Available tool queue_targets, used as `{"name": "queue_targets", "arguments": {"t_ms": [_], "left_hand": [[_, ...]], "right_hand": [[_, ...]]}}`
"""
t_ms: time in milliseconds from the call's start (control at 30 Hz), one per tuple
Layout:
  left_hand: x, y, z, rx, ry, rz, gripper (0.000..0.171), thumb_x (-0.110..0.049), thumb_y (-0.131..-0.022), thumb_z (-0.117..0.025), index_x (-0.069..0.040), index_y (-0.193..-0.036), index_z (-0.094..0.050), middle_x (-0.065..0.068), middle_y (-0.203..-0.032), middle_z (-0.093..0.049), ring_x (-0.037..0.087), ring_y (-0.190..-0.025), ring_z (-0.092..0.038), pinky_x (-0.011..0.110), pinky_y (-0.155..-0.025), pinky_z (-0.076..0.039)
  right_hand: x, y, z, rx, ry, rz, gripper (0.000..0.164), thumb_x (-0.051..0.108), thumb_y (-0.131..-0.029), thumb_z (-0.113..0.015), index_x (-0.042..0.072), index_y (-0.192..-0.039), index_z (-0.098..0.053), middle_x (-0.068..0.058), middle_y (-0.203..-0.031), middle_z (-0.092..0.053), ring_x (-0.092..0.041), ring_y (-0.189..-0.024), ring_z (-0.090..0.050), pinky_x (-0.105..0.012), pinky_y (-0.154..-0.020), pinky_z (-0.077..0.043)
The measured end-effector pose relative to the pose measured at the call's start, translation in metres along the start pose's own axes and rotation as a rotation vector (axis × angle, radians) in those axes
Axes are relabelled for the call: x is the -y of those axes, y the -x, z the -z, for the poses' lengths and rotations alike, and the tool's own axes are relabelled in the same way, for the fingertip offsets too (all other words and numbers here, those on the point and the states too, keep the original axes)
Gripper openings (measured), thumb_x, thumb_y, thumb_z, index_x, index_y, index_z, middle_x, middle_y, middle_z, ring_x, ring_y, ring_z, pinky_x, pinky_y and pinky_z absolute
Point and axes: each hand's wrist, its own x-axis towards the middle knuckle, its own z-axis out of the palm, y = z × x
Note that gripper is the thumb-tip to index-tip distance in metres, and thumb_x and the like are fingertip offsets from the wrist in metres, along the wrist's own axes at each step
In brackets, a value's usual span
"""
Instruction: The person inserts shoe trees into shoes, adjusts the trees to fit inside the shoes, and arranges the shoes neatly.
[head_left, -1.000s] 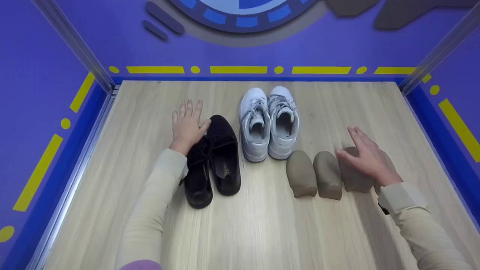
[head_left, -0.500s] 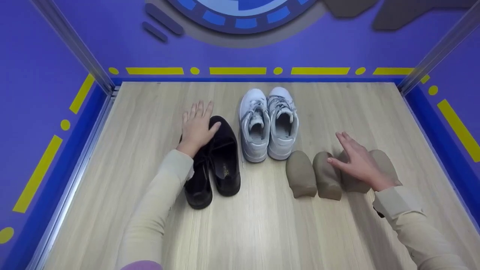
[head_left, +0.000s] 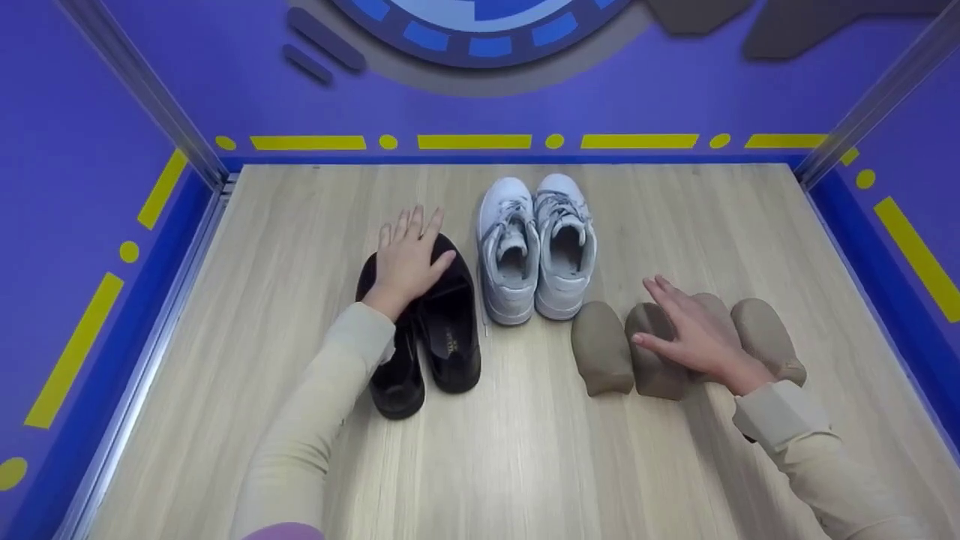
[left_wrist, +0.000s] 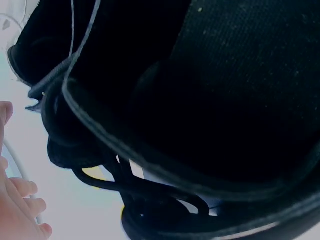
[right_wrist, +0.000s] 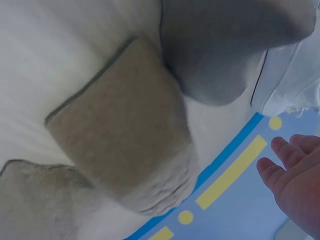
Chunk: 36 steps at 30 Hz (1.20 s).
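Observation:
Fingers spread, my left hand (head_left: 407, 262) hovers over the toes of two black lace-up shoes (head_left: 456, 341) in the head view. The left wrist view is mostly filled by a black shoe's dark opening (left_wrist: 240, 115), with laces below and fingertips at the left edge. On the right, my right hand (head_left: 697, 337) extends its fingers over a row of several taupe toe-shaped pieces (head_left: 602, 349), partly covering the middle ones. In the right wrist view one such piece (right_wrist: 125, 130) lies apart from the fingers (right_wrist: 285, 152). Neither hand grips anything.
A pair of white sneakers (head_left: 512, 240) stands between the black shoes and the taupe pieces, toes toward the back wall. A loose lace trails by the left sneaker. Blue panels (head_left: 480, 112) with yellow marks enclose the wooden surface (head_left: 525, 465) at the back and sides.
My left hand has moved right, from the outer side of the black shoes to over their toes. My right hand has moved left and slightly nearer along the taupe pieces. The footwear has not moved.

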Motion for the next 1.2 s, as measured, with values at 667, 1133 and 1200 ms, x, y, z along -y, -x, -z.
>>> {"name": "queue_targets", "arguments": {"t_ms": [667, 1133, 1200], "left_hand": [[-0.022, 0.001, -0.006, 0.006, -0.028, -0.066, 0.066, -0.052, -0.087, -0.038, -0.023, -0.142, -0.016, 0.011, -0.147, -0.017, 0.028, -0.136, -0.011, 0.050, -0.107, -0.011], [-0.035, 0.001, -0.007, 0.021, -0.048, -0.095, 0.066, -0.052, -0.088, -0.038, -0.026, -0.142, -0.011, 0.010, -0.147, -0.018, 0.027, -0.136, -0.014, 0.049, -0.107, -0.012], [-0.037, 0.000, -0.006, 0.018, -0.047, -0.101, 0.066, -0.052, -0.088, -0.038, -0.027, -0.142, -0.012, 0.010, -0.147, -0.019, 0.026, -0.136, -0.014, 0.049, -0.106, -0.013]], "right_hand": [[0.024, 0.005, -0.013, 0.036, -0.034, 0.056, 0.083, 0.047, -0.074, -0.064, 0.010, -0.139, -0.027, -0.018, -0.141, -0.029, -0.039, -0.124, -0.035, -0.054, -0.096, -0.029], [0.035, 0.012, -0.022, 0.060, 0.021, 0.101, 0.084, 0.053, -0.074, -0.061, 0.010, -0.139, -0.028, -0.018, -0.135, -0.040, -0.034, -0.115, -0.047, -0.047, -0.089, -0.040], [0.035, 0.012, -0.024, 0.047, 0.027, 0.111, 0.085, 0.053, -0.073, -0.062, 0.009, -0.138, -0.029, -0.018, -0.133, -0.042, -0.035, -0.113, -0.049, -0.047, -0.088, -0.041]]}}
